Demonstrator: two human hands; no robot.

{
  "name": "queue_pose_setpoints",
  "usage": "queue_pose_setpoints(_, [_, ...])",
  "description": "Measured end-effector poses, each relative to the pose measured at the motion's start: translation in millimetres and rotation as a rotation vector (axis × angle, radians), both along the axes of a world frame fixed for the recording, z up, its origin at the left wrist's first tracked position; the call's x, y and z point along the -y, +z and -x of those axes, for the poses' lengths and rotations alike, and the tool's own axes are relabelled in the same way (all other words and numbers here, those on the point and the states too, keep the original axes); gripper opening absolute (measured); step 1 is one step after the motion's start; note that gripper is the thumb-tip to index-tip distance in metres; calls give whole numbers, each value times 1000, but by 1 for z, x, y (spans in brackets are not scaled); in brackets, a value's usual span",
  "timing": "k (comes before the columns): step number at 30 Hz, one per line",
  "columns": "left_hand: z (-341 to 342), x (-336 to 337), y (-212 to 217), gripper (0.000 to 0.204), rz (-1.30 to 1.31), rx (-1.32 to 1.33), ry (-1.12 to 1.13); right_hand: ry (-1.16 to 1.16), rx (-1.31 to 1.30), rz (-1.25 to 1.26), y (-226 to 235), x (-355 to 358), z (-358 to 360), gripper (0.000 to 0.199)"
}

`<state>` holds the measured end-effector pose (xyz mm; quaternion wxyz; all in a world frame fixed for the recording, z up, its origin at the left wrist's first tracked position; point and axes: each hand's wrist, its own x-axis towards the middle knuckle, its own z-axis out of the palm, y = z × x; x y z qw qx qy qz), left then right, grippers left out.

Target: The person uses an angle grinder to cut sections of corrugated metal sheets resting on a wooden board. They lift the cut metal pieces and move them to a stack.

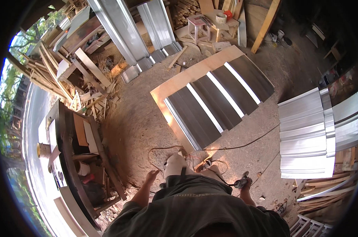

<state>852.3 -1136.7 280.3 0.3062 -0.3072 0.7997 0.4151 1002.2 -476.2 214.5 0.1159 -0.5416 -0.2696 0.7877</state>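
My right hand (247,182) is closed around a dark hand tool (240,183), low at my right side; its exact kind is too small to make out. My left hand (151,176) hangs beside my left leg, empty, its fingers stretched out. In front of my feet a ribbed sheet metal panel (202,103), dark with bright stripes, lies on a larger plywood sheet (160,94) on the floor. A dark cable (242,144) runs along the near edge of the plywood and loops around my feet.
A cluttered wooden workbench (94,148) stands at left. Silvery ribbed metal sheets (307,136) are at right, above wood strips (325,193). More tall metal panels (121,31) lean at the back, near scrap wood (48,75) and a small stool (198,27).
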Motion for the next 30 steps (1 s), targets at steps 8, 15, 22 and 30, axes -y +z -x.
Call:
queue_pose_setpoints(8, [-18,16,-34,75,-282,71,-169,91,-216,-112,6,14,11,37])
queue_pose_setpoints(15, [24,48,-10,68,-178,-63,40,86,-62,-219,92,40,36,43])
queue_pose_setpoints(22, [37,121,11,81,210,-22,-348,164,13,-214,151,105,139,47])
queue_pose_setpoints(30, [153,-12,-28,85,258,-230,-710,881,-67,-1001,173,131,352,62])
